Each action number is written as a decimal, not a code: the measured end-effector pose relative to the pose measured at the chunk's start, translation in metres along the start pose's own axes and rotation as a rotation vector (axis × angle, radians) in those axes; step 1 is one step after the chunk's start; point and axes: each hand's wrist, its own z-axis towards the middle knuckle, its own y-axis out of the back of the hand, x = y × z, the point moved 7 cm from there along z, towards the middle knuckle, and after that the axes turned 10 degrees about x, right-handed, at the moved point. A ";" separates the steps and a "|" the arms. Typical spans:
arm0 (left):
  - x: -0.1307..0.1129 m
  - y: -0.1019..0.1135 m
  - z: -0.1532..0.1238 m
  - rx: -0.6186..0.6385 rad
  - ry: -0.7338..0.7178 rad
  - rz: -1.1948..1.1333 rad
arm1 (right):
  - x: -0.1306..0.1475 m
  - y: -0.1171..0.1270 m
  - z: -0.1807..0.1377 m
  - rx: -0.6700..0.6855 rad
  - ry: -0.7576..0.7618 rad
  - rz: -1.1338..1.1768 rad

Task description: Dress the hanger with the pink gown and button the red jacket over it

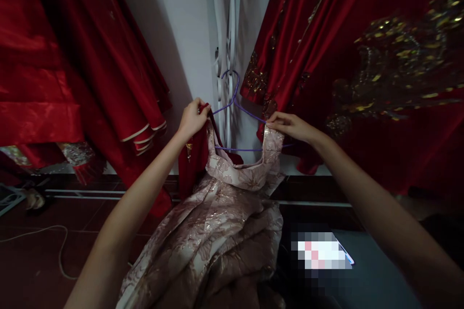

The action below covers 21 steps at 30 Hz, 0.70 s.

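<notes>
A pale pink dress [232, 203] with a shiny floral pattern hangs from a purple wire hanger [239, 148] in the middle of the view. My left hand [195, 117] is closed on the dress's left strap, where it meets the hanger's sloping arm. On the other side, my right hand [292, 126] pinches the top of the right strap against the hanger. The hook of the hanger stands up in front of a white metal rack [224, 58]; whether it rests on the rack I cannot tell. Below, the skirt falls in folds toward me.
Red garments [97, 48] with pale piping hang at the left. More red garments [362, 96] with gold sequins hang at the right. A lit, blurred-out screen [326, 249] lies at lower right. A white cable [65, 246] and shoes [35, 200] are on the floor at left.
</notes>
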 end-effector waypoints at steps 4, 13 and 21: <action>-0.025 -0.021 -0.001 0.035 -0.081 -0.070 | -0.007 -0.001 0.003 0.014 -0.022 0.058; 0.004 -0.027 0.004 0.217 0.158 0.316 | -0.016 0.012 0.021 -0.162 -0.086 0.039; 0.043 -0.012 -0.002 0.318 0.115 0.373 | -0.026 -0.041 0.061 0.555 -0.396 0.191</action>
